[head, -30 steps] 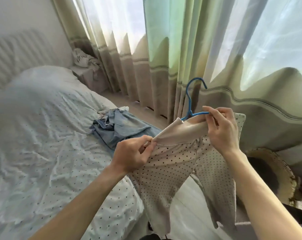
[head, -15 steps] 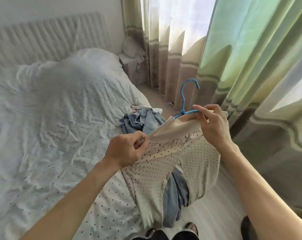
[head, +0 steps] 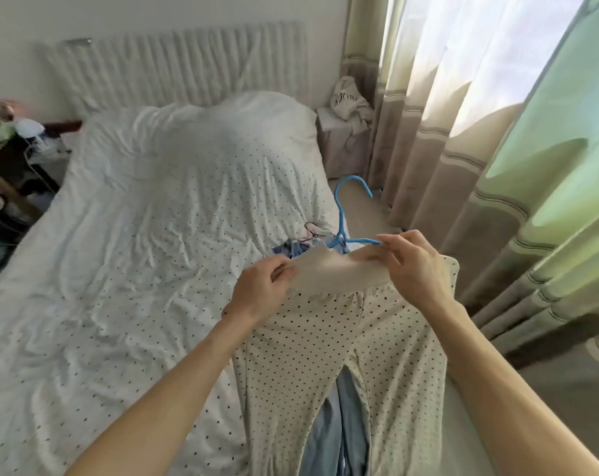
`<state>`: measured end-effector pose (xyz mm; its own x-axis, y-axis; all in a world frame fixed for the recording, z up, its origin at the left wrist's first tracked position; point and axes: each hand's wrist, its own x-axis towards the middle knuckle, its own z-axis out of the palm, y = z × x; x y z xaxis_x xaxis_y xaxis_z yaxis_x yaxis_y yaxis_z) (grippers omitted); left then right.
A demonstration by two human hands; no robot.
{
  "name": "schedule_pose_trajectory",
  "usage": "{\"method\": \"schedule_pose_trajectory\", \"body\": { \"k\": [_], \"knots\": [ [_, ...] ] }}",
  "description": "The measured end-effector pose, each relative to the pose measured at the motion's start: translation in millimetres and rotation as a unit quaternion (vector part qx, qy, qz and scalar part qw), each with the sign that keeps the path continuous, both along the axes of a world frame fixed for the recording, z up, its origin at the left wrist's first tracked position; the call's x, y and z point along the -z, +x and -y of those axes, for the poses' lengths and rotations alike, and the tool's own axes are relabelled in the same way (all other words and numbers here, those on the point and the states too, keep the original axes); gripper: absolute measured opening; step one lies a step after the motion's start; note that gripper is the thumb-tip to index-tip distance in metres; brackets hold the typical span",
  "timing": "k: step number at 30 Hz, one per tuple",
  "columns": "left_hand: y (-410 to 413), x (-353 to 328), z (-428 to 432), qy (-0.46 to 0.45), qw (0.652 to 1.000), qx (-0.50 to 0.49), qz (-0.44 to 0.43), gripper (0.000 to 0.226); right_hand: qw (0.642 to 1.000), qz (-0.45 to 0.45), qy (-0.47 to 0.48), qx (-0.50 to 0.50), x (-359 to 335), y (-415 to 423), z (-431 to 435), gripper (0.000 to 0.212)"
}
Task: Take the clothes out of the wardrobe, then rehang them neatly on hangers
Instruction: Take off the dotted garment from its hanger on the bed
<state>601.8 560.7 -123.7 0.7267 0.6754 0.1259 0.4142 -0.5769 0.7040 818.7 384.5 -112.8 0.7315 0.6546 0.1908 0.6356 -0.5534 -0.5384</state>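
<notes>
Cream trousers with small dark dots (head: 325, 359) hang in front of me over the bed's right edge, their plain waistband stretched across a blue plastic hanger (head: 342, 218). My left hand (head: 260, 292) pinches the waistband's left end. My right hand (head: 411, 266) pinches the right end together with the hanger's right arm. The hanger's hook stands up above the waistband; its left arm is hidden inside the cloth. Blue denim clothes (head: 346, 441) lie on the bed beneath the trousers and show between the two legs.
The bed (head: 136, 269) with a white dotted sheet fills the left and centre. A small bedside stand with a bag (head: 346, 132) sits in the far corner. Striped curtains (head: 497, 166) run along the right. Cluttered shelving (head: 6, 159) stands at the left edge.
The view has swung left toward the bed and headboard. Both hands keep their hold while the trousers and hanger have come nearer the bed, the legs now hanging straighter over the denim.
</notes>
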Motion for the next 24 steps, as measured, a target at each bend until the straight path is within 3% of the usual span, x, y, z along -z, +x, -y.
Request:
{"method": "schedule_pose_trajectory", "body": {
  "k": [4, 7, 13, 17, 24],
  "knots": [
    [12, 5, -17, -0.039, 0.998, -0.058, 0.005, 0.015, 0.994, -0.021, -0.109, -0.013, 17, 40, 0, 0.039],
    [22, 12, -40, -0.031, 0.995, -0.085, -0.027, 0.019, 0.99, -0.057, -0.126, 0.001, 39, 67, -3, 0.038],
    [56, 42, -90, 0.034, 0.985, -0.126, -0.116, 0.021, 0.99, -0.028, -0.135, -0.003, 64, 93, -48, 0.032],
    [86, 69, -126, 0.098, 0.975, -0.112, -0.163, 0.016, 0.986, -0.025, -0.162, 0.015, 83, 116, -85, 0.029],
    [135, 154, -196, 0.131, 0.964, -0.061, -0.221, 0.026, 0.976, -0.005, -0.212, 0.053, 149, 153, -153, 0.025]
  ]
}}
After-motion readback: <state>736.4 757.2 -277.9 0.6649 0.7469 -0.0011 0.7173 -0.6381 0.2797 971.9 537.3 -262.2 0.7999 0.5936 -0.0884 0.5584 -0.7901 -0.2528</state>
